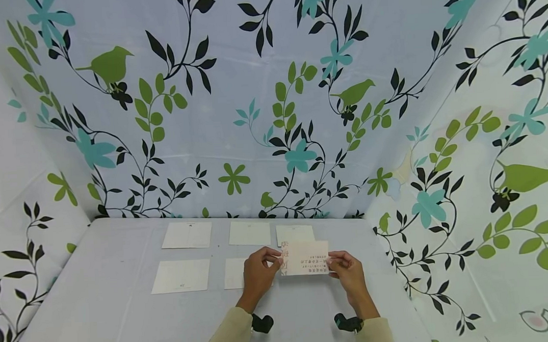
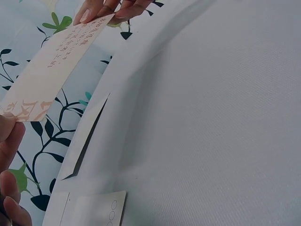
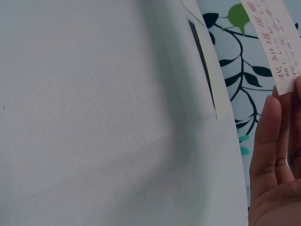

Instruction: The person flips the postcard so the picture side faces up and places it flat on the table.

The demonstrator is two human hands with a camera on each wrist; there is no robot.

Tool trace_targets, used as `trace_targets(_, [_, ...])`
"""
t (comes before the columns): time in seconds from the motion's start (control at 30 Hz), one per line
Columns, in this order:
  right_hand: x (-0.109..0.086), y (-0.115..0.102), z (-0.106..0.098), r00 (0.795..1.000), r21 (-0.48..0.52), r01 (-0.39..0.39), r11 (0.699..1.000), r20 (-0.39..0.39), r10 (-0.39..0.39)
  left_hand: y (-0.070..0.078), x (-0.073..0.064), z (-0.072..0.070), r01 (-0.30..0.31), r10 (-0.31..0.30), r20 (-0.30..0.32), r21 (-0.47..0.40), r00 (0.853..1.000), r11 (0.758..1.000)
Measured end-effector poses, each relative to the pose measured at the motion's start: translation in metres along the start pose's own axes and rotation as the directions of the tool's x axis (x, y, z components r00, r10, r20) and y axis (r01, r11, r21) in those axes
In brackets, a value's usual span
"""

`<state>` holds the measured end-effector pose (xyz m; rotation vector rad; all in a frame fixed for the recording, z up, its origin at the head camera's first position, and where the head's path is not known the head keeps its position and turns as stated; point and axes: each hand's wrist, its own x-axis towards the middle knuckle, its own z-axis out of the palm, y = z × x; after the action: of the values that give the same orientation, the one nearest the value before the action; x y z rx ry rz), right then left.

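Note:
A cream card (image 1: 304, 258) printed with reddish-brown characters is held up over the table between both hands. At its left edge, my left hand (image 1: 258, 274) pinches it between thumb and fingers. The opposite edge is pinched by my right hand (image 1: 350, 278). In the left wrist view the card (image 2: 56, 66) slants, with large orange characters near the left thumb and smaller lines toward the far end. The right wrist view catches one corner of the card (image 3: 277, 42) at the right fingertips (image 3: 270, 106). A card (image 1: 234, 273) on the table is partly covered by my left hand.
On the white table (image 1: 124, 320), pale cards lie in two rows: one at far left (image 1: 186, 235), one in the back middle (image 1: 249, 233), one at back right (image 1: 295, 233) and one front left (image 1: 180, 276). Patterned cloth (image 1: 261, 90) hangs behind and beside the table.

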<state>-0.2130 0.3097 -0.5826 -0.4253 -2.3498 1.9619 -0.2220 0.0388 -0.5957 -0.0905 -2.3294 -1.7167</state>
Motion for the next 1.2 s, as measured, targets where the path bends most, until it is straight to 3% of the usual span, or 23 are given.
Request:
trace_targets(0.5, [-0.004,0.0,0.002,0.999,-0.022,-0.02,1.0,-0.034,0.02,-0.001,-0.003,-0.001,0.032,-0.032,0.007,0.045,0.999,0.998])
trace_targets(0.77, [-0.005,0.003,0.002,0.999,-0.049,-0.04,0.998,-0.028,0.039,-0.004,-0.004,-0.003,0.0,-0.003,0.055,0.057,0.999,0.998])
trace_targets(1.2, [-0.003,0.011,0.0,0.998,-0.111,-0.054,0.992,0.024,0.057,-0.008,-0.01,-0.006,-0.002,-0.014,0.161,0.096,0.987,0.995])
